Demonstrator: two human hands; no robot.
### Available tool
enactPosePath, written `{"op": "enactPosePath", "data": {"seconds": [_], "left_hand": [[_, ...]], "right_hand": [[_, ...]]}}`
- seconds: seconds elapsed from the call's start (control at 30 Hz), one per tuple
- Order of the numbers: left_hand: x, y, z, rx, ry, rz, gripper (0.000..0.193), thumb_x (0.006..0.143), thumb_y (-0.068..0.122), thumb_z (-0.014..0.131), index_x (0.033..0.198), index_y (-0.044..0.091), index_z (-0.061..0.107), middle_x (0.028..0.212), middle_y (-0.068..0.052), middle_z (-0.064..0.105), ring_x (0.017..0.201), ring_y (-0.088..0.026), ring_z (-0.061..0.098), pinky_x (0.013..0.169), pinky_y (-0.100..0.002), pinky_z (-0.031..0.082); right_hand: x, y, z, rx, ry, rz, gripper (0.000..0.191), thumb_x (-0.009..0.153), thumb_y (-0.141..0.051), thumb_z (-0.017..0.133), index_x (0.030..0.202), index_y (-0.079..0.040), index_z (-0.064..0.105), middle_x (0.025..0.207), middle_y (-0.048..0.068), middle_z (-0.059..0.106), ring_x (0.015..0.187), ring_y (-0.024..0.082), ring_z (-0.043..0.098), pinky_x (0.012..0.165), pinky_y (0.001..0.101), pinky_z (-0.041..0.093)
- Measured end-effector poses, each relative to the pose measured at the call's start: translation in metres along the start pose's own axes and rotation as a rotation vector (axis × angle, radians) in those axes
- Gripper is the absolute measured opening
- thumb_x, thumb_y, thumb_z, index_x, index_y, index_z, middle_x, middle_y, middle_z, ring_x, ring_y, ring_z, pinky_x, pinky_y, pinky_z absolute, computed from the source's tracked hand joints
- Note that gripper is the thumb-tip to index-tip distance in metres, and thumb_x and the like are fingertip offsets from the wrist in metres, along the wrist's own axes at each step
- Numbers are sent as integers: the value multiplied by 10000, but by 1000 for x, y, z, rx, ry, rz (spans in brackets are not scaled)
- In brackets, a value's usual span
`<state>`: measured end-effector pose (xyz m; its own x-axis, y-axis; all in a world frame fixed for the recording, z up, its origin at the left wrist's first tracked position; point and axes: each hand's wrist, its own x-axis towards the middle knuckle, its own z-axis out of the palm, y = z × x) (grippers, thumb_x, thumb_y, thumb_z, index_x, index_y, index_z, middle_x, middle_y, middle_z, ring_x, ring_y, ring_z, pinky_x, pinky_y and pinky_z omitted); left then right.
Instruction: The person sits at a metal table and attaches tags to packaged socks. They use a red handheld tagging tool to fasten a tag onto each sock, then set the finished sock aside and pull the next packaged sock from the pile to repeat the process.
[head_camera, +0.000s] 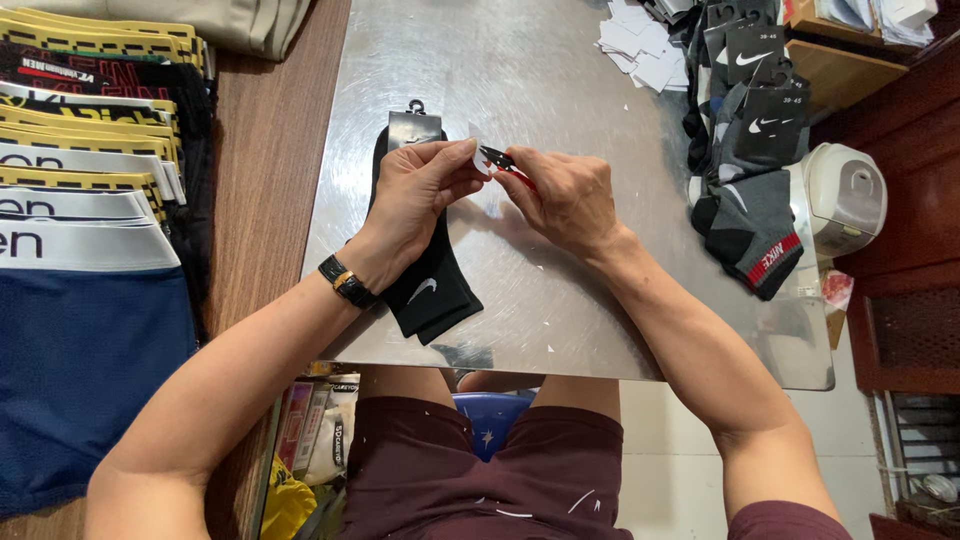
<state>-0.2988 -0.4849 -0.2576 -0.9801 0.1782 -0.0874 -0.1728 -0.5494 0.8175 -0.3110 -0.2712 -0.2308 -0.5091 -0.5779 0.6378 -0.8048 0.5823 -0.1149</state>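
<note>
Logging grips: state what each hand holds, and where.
Left hand pinches a small white tag by its edge; right hand grips small red-handled snips by the handle.

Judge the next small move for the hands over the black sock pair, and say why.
Probably close the small snips in the right hand on the bit of white tag pinched by the left hand. The blades already meet that tag just above the black socks on the metal table, so a snip seems the likely step.
</note>
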Motion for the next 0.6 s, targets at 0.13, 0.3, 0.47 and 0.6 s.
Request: {"op": "enactPosePath", "data": {"seconds": [0.13, 0.3, 0.47, 0.6], "left_hand": [[-1, 1, 0, 50, -12, 15, 182, 977, 186, 701, 984, 11, 747, 921, -115, 761, 852, -164, 748, 827, -291, 637], [-1, 1, 0, 46, -4, 0, 182, 980, 188, 699, 978, 13, 749, 917, -108, 761, 852, -159, 742, 831, -287, 633], [-2, 0, -2, 55, -14, 27, 184, 987, 184, 698, 999, 9, 752, 927, -103, 760, 858, -153, 736, 831, -283, 627], [0, 0, -3, 105, 7, 88, 172, 976, 154, 712, 1034, -2, 757, 947, -97, 762, 857, -142, 730, 829, -278, 627]], "right_hand": [[0, 1, 1, -2, 4, -16, 218, 1047, -249, 719, 1097, -41, 672, 814, 40, 725, 623, 154, 682, 522, 299, 485], [1, 1, 1, -23, -5, -20, 209, 1048, -255, 721, 1082, -54, 679, 790, 37, 718, 622, 158, 685, 521, 308, 484], [-3, 10, 5, 16, 18, 36, 184, 1066, -246, 699, 1108, -68, 680, 790, 35, 707, 621, 169, 683, 532, 313, 486], [-8, 37, 7, -62, -26, 266, 201, 1062, -261, 705, 1095, -63, 694, 864, 76, 700, 675, 227, 683, 579, 367, 512]]}}
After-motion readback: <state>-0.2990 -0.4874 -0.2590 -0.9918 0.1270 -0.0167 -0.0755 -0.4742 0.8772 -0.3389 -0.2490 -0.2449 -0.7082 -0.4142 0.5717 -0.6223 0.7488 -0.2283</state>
